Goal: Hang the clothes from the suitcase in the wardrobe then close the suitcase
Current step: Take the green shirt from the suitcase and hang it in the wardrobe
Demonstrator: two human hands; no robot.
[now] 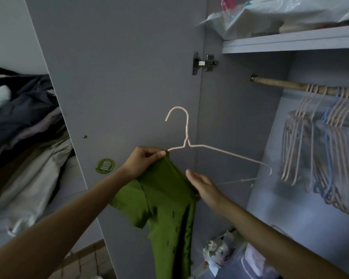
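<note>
The left hand is pinching the shoulder of a green short-sleeved shirt against the left arm of a pale pink wire hanger, holding both up in front of the open grey wardrobe door. The right hand is resting with straight, relaxed fingers on the shirt's other side, just below the hanger's bare right arm. The shirt is hanging down between both forearms. Inside the wardrobe, a wooden rail is carrying a bunch of empty pink and blue hangers. Plastic bags are sitting on the shelf above.
</note>
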